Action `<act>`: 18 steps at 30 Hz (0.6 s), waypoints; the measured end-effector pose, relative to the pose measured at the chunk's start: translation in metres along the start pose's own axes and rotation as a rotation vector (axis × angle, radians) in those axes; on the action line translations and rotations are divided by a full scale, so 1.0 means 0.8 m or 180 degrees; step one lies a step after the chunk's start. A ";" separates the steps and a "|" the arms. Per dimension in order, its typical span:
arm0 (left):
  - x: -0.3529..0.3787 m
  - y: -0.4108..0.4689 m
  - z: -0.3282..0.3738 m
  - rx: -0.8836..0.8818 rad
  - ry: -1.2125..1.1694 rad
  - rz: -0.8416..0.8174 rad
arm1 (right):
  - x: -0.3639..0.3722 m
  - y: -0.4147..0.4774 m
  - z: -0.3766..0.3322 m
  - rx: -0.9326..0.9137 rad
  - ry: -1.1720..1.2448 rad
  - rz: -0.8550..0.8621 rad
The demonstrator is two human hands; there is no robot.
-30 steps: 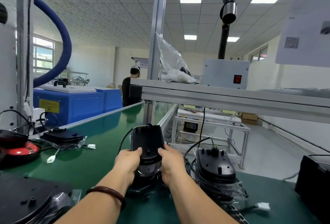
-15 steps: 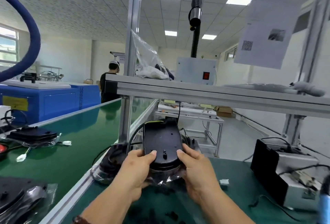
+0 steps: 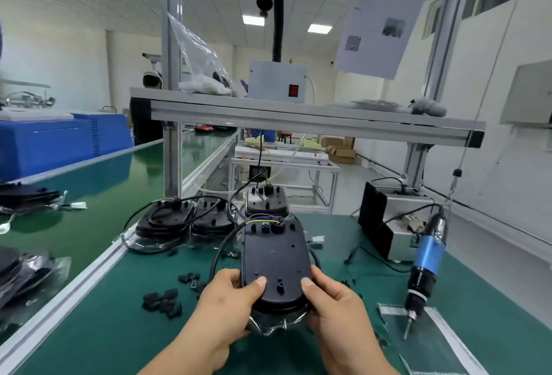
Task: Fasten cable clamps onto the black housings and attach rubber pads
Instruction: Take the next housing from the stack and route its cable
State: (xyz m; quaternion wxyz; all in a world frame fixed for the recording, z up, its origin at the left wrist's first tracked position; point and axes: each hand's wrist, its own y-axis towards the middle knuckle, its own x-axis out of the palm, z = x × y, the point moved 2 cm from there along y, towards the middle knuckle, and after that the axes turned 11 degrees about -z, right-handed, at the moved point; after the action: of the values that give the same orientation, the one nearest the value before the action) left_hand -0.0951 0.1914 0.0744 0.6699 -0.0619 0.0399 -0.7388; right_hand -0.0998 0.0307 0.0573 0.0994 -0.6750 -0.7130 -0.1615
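- The left hand (image 3: 230, 300) grips the near left edge of a black housing (image 3: 274, 264), thumb on top, fingers curled under.
- The right hand (image 3: 331, 306) grips the near right edge the same way.
- The housing sits between the two hands, above the green desk (image 3: 119, 330), its long side pointing away from the person.
- It is flat and rounded, with small pegs on top and crinkly clear plastic (image 3: 274, 325) under its near end.
- A black cable (image 3: 222, 250) loops off its left side, and thin coloured wires (image 3: 264, 220) lie at its far end.
- Small black parts (image 3: 162, 301) lie loose on the desk, left of the hands.
- More housings (image 3: 185, 220) lie further back.
- A blue screwdriver (image 3: 425, 267) stands tip down on the right.
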 end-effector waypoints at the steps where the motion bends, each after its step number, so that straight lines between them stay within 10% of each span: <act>1: 0.002 -0.008 -0.005 -0.0039 0.0002 -0.0005 | -0.002 -0.009 0.003 0.0037 0.0050 0.0003; 18: 0.008 -0.076 -0.034 -0.0125 0.1636 -0.0156 | -0.021 -0.085 0.000 0.0392 -0.1319 0.0076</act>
State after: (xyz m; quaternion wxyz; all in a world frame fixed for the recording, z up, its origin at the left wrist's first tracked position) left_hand -0.1598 0.1907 0.0561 0.6183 0.1139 0.2215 -0.7454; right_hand -0.1663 0.0126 0.0446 -0.0063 -0.6948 -0.7187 0.0258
